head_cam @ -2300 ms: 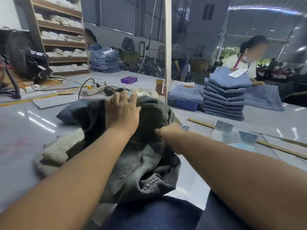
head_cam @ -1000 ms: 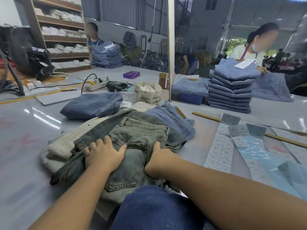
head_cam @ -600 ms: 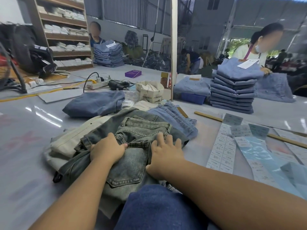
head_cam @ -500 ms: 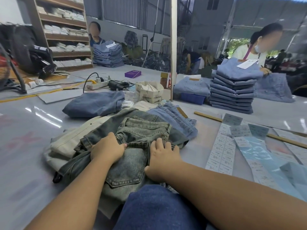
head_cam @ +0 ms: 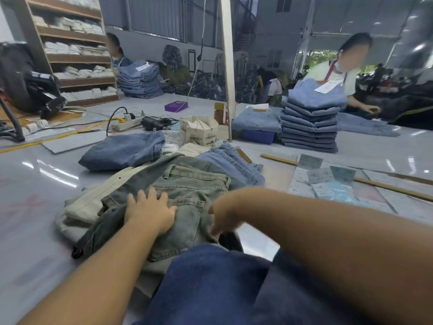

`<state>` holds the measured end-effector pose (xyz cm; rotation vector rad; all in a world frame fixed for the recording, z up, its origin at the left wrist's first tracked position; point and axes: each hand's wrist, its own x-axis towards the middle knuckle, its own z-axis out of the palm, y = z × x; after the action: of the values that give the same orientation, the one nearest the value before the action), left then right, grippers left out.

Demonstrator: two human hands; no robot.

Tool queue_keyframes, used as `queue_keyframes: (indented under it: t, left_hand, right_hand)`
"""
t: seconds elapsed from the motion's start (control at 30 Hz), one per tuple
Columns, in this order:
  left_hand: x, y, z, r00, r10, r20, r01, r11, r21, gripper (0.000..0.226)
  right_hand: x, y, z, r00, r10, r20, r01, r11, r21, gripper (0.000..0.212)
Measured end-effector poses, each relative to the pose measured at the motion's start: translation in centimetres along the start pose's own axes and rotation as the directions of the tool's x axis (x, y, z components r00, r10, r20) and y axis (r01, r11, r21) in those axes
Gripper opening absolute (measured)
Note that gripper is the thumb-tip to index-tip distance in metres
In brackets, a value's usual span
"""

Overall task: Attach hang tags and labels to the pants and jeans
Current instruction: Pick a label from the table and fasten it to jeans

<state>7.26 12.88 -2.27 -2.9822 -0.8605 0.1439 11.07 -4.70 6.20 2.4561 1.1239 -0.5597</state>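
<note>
Grey-green jeans (head_cam: 199, 184) lie back pocket up on top of a pile, over beige pants (head_cam: 93, 202) and beside light blue jeans (head_cam: 234, 165). My left hand (head_cam: 150, 212) presses flat on the grey-green jeans, left of the pocket, fingers spread. My right hand (head_cam: 222, 216) is blurred at the jeans' right edge, fingers bent downward; whether it holds cloth is unclear. A cardboard box of hang tags (head_cam: 201, 130) stands behind the pile. Sheets of labels (head_cam: 316, 179) lie to the right. Dark blue jeans (head_cam: 210, 277) lie nearest me.
Folded blue jeans (head_cam: 124, 151) lie at the left, and a tall stack of jeans (head_cam: 309, 123) at the back right. A power strip (head_cam: 126, 124), a black tool (head_cam: 155, 123), a wooden ruler (head_cam: 386, 186) and a post (head_cam: 228, 66) are on the table. A person (head_cam: 346, 73) works opposite.
My right hand has lifted off the jeans' pocket and swung to their right edge. My left hand has opened flat and slid slightly right.
</note>
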Motion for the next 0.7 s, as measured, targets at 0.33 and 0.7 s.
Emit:
queue_keyframes:
  t: [0.33, 0.7]
  left_hand:
    - [-15.5, 13.5, -15.8, 0.784, 0.613, -0.103, -0.62, 0.759, -0.202, 0.027]
    - [-31.4, 23.3, -19.1, 0.455, 0.851, -0.26, -0.878, 0.38, -0.292, 0.02]
  right_hand:
    - [-21.7, 2.9, -0.3, 0.986, 0.138, -0.092, -0.132, 0.989, 0.068, 0.053]
    - [-39.0, 7.2, 9.2, 0.922, 0.297, -0.247, -0.166, 0.881, 0.442, 0.052]
